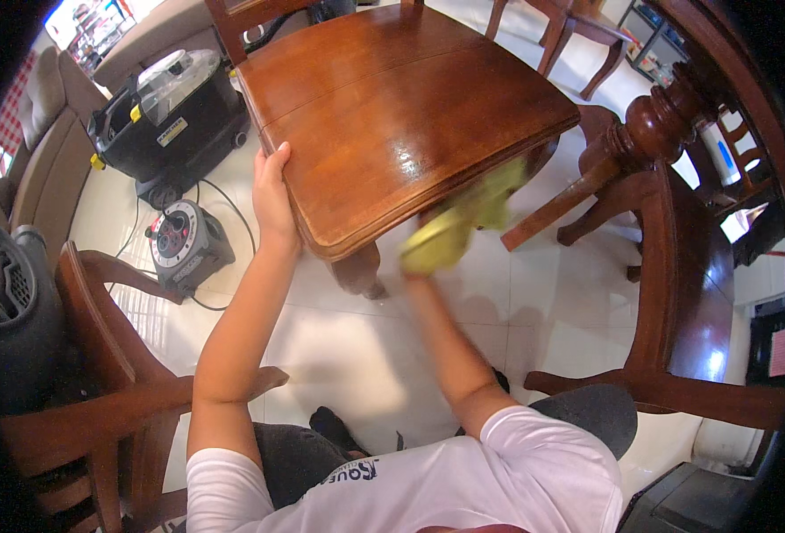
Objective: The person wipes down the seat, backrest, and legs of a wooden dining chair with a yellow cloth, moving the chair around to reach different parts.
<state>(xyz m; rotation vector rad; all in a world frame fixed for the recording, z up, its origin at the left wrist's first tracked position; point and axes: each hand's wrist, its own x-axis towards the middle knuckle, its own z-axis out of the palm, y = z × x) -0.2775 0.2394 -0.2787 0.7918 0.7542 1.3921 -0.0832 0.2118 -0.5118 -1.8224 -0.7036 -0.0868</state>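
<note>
A wooden chair with a glossy reddish-brown seat stands before me, its front edge towards me. My left hand grips the seat's left side edge, thumb resting on top; the fingers beneath are out of sight. Below the front edge, my right hand holds a yellow-green cloth, blurred by motion. The cloth covers most of that hand, and part of it hangs near the seat's front apron. One carved front leg shows between my forearms.
To the left stand a black Kärcher machine, a cable reel with cords on the tiled floor, and a dark grey appliance. Wooden chairs flank me at left and right. A turned table pedestal rises at upper right.
</note>
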